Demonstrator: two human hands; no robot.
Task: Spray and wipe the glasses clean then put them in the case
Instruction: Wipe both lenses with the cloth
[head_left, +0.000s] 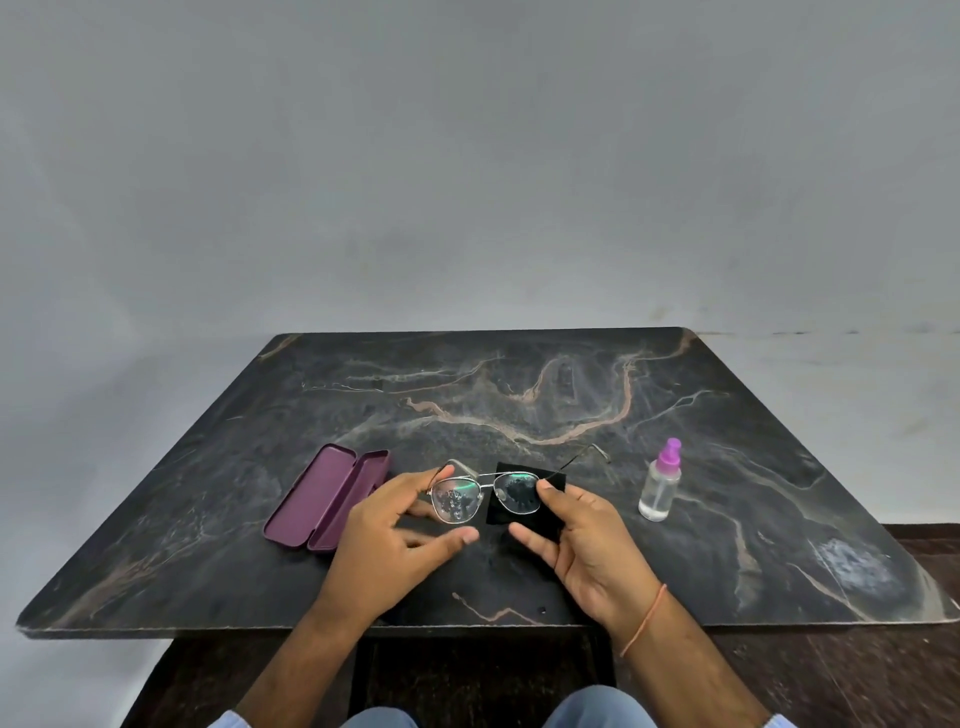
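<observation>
Both hands hold the glasses (480, 493) above the middle of the dark marble table (519, 395). Furthest left of the objects, left of centre in the frame, lies the purple case (324, 499), open, its two halves side by side on the tabletop. Just right of it the left hand (395, 545) pinches the left end of the metal frame with a fingertip on top, its thumb stretched out below the droplet-speckled left lens. Behind the right lens sits a black cloth (524, 499); whether it lies on the table or is held I cannot tell. Next, the right hand (576, 540) grips the right lens edge with its thumb, fingers curled beneath, an orange thread round the wrist. Toward the right of the frame, well apart, stands the clear spray bottle (661, 486) with its purple cap, upright.
</observation>
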